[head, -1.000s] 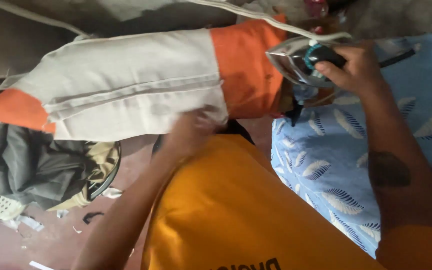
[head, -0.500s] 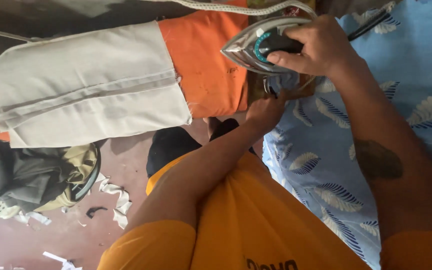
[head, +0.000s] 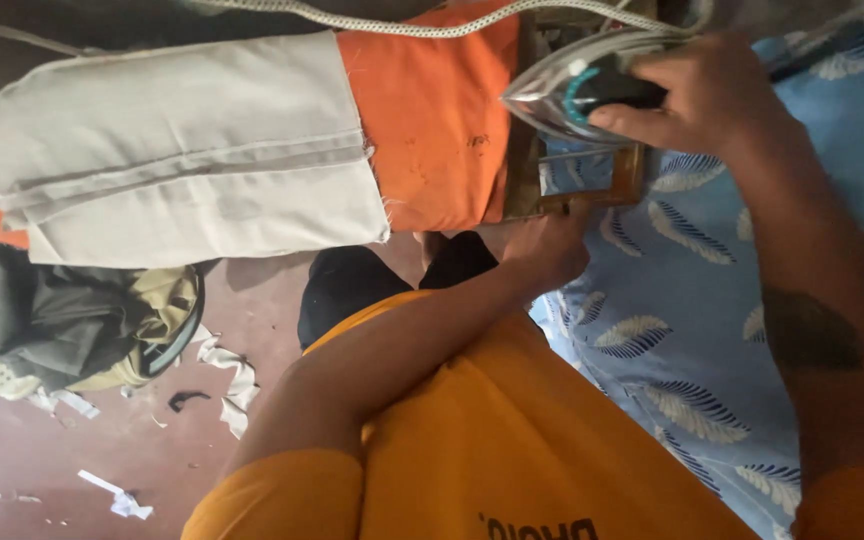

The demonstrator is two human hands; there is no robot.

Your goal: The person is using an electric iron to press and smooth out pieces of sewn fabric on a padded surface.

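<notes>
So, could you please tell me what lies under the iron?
The iron, held by the right hand, sits above a brownish stand and blue leaf-print cloth. Its soleplate and contact are hidden.

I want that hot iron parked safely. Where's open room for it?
Bare orange board cover between the beige folded cloth and the iron in the right hand. The blue leaf-print fabric also lies open. Crowded by the left hand.

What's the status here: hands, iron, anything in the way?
Right hand gripping the iron by its handle. Left hand at the board edge beside the orange cloth. Cord lies across the cloth's far edge.
</notes>
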